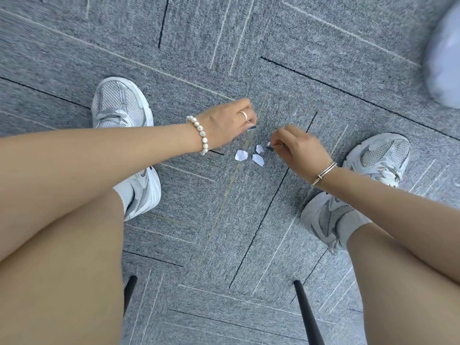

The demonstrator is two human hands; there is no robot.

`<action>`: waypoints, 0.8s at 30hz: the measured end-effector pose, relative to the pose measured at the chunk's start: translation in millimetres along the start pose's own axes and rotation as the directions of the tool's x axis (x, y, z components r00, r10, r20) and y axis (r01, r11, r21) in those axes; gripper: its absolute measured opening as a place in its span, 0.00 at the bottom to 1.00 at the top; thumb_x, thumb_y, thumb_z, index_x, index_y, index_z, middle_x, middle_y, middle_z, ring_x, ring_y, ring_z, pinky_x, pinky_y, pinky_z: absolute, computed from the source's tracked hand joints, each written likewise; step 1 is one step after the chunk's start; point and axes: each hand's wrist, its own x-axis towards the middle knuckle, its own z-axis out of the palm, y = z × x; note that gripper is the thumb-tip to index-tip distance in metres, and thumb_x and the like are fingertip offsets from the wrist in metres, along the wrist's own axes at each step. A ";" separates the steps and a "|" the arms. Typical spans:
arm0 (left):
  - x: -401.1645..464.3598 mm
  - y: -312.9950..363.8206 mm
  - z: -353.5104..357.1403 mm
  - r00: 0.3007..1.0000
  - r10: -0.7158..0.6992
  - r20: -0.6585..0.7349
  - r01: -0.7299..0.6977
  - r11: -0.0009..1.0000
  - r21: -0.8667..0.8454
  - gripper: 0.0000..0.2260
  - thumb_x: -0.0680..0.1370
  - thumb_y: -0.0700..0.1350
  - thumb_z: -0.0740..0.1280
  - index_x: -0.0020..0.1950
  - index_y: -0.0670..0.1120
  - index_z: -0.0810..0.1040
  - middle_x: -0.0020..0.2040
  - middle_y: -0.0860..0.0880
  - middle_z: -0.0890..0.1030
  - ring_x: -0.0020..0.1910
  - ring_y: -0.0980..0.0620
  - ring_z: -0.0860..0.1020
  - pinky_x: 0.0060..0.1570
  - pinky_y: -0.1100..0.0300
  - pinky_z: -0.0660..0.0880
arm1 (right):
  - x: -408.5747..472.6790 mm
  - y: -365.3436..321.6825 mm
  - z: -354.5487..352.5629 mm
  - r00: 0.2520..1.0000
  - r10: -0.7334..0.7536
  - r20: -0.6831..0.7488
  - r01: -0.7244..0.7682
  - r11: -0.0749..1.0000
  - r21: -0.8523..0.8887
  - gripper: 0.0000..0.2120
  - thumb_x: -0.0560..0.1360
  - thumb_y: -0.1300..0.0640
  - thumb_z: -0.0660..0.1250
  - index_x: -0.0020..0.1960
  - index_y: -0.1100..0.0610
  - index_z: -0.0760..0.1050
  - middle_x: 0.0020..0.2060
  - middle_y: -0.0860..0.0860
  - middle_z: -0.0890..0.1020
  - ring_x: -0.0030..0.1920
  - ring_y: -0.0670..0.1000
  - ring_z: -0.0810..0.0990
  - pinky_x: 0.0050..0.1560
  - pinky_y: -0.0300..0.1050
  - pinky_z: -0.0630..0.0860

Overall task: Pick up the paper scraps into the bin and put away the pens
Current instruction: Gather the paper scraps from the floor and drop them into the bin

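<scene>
Three small white paper scraps (pixel 251 155) lie flat on the grey carpet just below and between my two hands, close together but not touching. The largest, left-most scrap (pixel 241 155) is a crumpled, rough-edged piece lying just beneath my left hand (pixel 229 123). A smaller one sits just off my right fingertips, and a pointed one lies a little nearer to me. A fourth tiny white scrap (pixel 268 144) is pinched at the fingertips of my right hand (pixel 302 146).
</scene>
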 end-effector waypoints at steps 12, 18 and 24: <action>-33.5 20.9 24.6 0.995 0.087 -0.055 -0.098 0.967 -0.237 0.05 0.74 0.39 0.65 0.45 0.38 0.77 0.39 0.44 0.76 0.34 0.53 0.73 0.35 0.63 0.76 | 8.7 1.3 0.1 0.997 0.073 0.018 -0.072 0.997 -0.035 0.06 0.73 0.61 0.66 0.49 0.61 0.76 0.42 0.56 0.79 0.38 0.56 0.79 0.39 0.50 0.80; -29.4 18.4 30.3 0.990 0.124 0.062 -0.114 0.982 -0.152 0.06 0.75 0.39 0.65 0.47 0.37 0.77 0.41 0.43 0.76 0.38 0.48 0.75 0.35 0.57 0.78 | 9.9 -0.5 3.8 0.997 0.066 -0.032 -0.069 0.991 -0.111 0.01 0.73 0.62 0.66 0.43 0.60 0.76 0.38 0.55 0.78 0.34 0.54 0.77 0.29 0.48 0.78; -21.3 20.4 25.0 0.978 0.075 0.194 -0.056 0.993 -0.103 0.13 0.80 0.42 0.53 0.55 0.36 0.72 0.50 0.41 0.74 0.44 0.49 0.68 0.47 0.54 0.74 | 2.4 0.5 -1.9 0.996 0.088 -0.001 -0.088 0.995 -0.048 0.04 0.71 0.59 0.68 0.44 0.59 0.77 0.47 0.56 0.74 0.40 0.47 0.71 0.34 0.41 0.74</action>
